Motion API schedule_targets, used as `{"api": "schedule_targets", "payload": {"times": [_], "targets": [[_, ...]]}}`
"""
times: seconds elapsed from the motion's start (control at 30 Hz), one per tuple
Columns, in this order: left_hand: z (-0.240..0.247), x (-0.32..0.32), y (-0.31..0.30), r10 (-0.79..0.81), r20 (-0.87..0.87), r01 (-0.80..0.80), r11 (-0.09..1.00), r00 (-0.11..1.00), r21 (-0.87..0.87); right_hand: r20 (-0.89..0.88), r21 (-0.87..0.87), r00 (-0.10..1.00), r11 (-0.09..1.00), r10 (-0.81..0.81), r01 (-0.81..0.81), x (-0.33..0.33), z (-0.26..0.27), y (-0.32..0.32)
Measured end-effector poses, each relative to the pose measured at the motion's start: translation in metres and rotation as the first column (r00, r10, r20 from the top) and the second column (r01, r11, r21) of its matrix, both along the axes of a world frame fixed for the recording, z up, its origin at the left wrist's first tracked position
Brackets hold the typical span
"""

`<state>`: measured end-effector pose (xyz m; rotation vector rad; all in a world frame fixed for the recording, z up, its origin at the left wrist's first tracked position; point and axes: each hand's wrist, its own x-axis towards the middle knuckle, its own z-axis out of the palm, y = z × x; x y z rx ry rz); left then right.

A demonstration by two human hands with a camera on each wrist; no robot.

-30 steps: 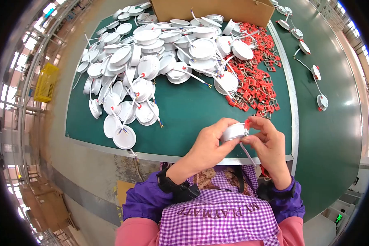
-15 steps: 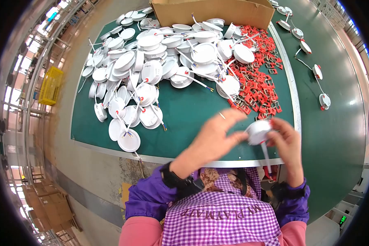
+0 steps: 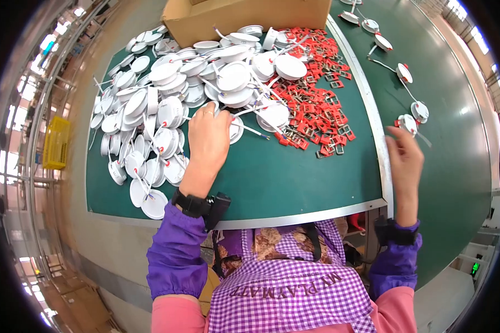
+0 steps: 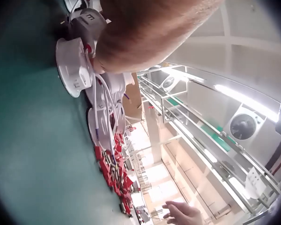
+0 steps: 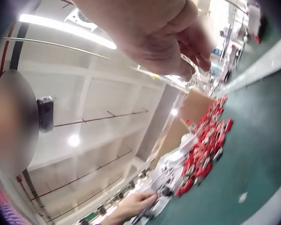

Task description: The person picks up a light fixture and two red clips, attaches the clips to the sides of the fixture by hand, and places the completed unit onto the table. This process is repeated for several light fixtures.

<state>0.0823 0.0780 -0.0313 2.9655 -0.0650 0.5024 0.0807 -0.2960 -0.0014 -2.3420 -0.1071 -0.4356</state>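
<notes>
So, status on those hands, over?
Left hand at white disc pile, grip hidden. Right hand beside one disc on side table. Red pieces heaped alongside pile.

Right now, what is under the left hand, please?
White round lights and green table show beside the left hand. What lies straight beneath its palm is covered, and I cannot tell which light, if any, the fingers touch.

A grey floor (image 3: 108, 244) lay left of a metal-edged green table (image 3: 294, 177), with a second green surface (image 3: 455, 172) to its right. A yellow basket (image 3: 55, 144) stood out beside metal rails (image 3: 34, 127). Tube lights (image 4: 246, 102) glowed near a fan (image 4: 242, 126), and reddish pipes (image 5: 84, 121) ran across the pale ceiling (image 5: 100, 96).
</notes>
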Motion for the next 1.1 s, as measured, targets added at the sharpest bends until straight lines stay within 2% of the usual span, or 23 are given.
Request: {"api": "schedule_targets", "payload": {"times": [0.03,0.07,0.13,0.2,0.33,0.37,0.47,0.57,0.63,0.7,0.77,0.8,0.83,0.87,0.93,0.97,1.0,1.07,1.1], "targets": [[-0.004,-0.004,-0.004,-0.008,0.076,0.003,0.998,0.997,0.064,-0.018,0.007,0.997,0.998,0.069,-0.069,-0.003,0.0,0.019],[-0.004,-0.008,-0.008,-0.017,0.075,0.012,0.998,0.997,0.064,-0.035,0.014,0.989,0.99,0.143,-0.142,-0.005,0.0,0.035],[-0.003,-0.017,-0.015,-0.082,0.091,0.084,0.996,0.993,-0.023,-0.03,0.009,0.968,0.968,0.251,-0.251,-0.004,-0.014,0.054],[-0.002,-0.026,-0.02,-0.088,0.048,0.09,0.995,0.995,-0.033,-0.043,-0.044,0.951,0.95,0.306,-0.308,-0.001,-0.021,0.07],[0.008,-0.043,-0.025,-0.107,0.031,0.109,0.992,0.994,-0.056,-0.115,-0.111,0.967,0.965,0.225,-0.238,0.008,-0.028,0.088],[0.009,-0.046,-0.023,-0.093,0.039,0.097,0.99,0.995,-0.101,-0.13,-0.183,0.969,0.956,0.209,-0.231,0.012,-0.031,0.087],[0.001,-0.051,-0.014,-0.046,0.053,0.054,0.984,0.998,-0.171,-0.175,-0.223,0.973,0.957,0.15,-0.188,0.015,-0.028,0.092],[-0.001,-0.058,-0.006,0.028,0.035,-0.019,0.971,0.999,-0.237,-0.276,-0.219,0.948,0.949,0.16,-0.225,0.016,-0.026,0.094],[0.001,-0.062,-0.003,0.062,0.014,-0.056,0.959,0.998,-0.278,-0.275,-0.217,0.944,0.945,0.18,-0.243,0.013,-0.024,0.096],[0.009,-0.068,-0.003,0.154,0.028,-0.135,0.927,0.988,-0.351,-0.273,-0.216,0.942,0.941,0.196,-0.259,0.014,-0.023,0.096],[0.015,-0.076,0.002,0.186,0.091,-0.131,0.897,0.978,-0.421,-0.31,-0.226,0.926,0.929,0.215,-0.291,0.015,-0.024,0.094],[0.019,-0.079,0.003,0.222,0.151,-0.123,0.865,0.963,-0.487,-0.311,-0.228,0.926,0.929,0.214,-0.291,0.015,-0.024,0.094],[0.03,-0.082,-0.003,0.256,0.198,-0.081,0.779,0.946,-0.622,-0.315,-0.236,0.924,0.926,0.215,-0.296,0.015,-0.023,0.095],[0.033,-0.085,-0.005,0.259,0.198,-0.083,0.779,0.945,-0.622,-0.32,-0.244,0.922,0.922,0.218,-0.302,0.015,-0.023,0.096],[0.039,-0.093,-0.009,0.223,0.171,0.019,0.557,0.96,-0.831,-0.269,-0.263,0.937,0.919,0.224,-0.295,0.014,-0.028,0.097],[0.045,-0.097,-0.019,0.202,0.105,0.017,0.398,0.974,-0.917,-0.219,-0.28,0.949,0.917,0.226,-0.283,0.012,-0.03,0.098],[0.049,-0.099,-0.026,0.125,0.091,0.054,0.273,0.988,-0.961,-0.22,-0.28,0.947,0.915,0.233,-0.29,0.011,-0.031,0.099],[0.045,-0.102,-0.038,0.037,0.0,-0.003,0.092,0.999,-0.996,-0.251,-0.403,0.949,0.871,0.19,-0.281,0.008,-0.031,0.099],[0.039,-0.103,-0.044,-0.025,0.007,0.007,-0.01,1.0,-1.0,-0.25,-0.405,0.949,0.87,0.19,-0.281,0.008,-0.031,0.098]]}}
